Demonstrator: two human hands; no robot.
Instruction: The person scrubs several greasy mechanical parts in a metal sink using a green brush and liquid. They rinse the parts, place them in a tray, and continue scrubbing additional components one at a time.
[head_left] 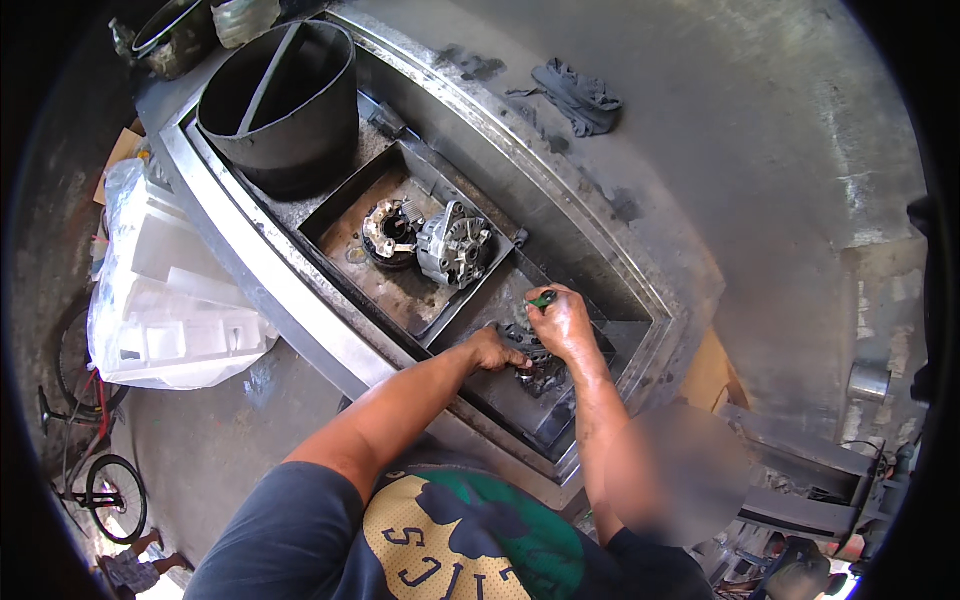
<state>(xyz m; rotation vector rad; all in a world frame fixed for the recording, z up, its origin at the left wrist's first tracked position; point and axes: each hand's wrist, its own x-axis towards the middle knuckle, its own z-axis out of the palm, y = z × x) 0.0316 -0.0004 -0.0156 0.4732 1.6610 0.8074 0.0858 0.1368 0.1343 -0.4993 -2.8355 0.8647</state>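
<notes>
Inside a long metal basin, my left hand (497,351) is closed on the edge of a dark, greasy metal part (543,376). My right hand (564,322) grips a green-handled tool (541,299) above that same part. The tool's working end is hidden by the hand and the dark part, so its kind does not show. Farther left, a square metal tray (345,208) carries a silver alternator housing (455,246) and, beside it, a round, dirty alternator part (388,232) with a dark opening.
A large black bucket (290,150) stands at the basin's far left end. On the bench beyond the basin (590,235) lies a dark rag (578,97). White foam packing in plastic (180,300) sits left of the basin. Bicycles (115,490) and a person (135,570) appear at lower left.
</notes>
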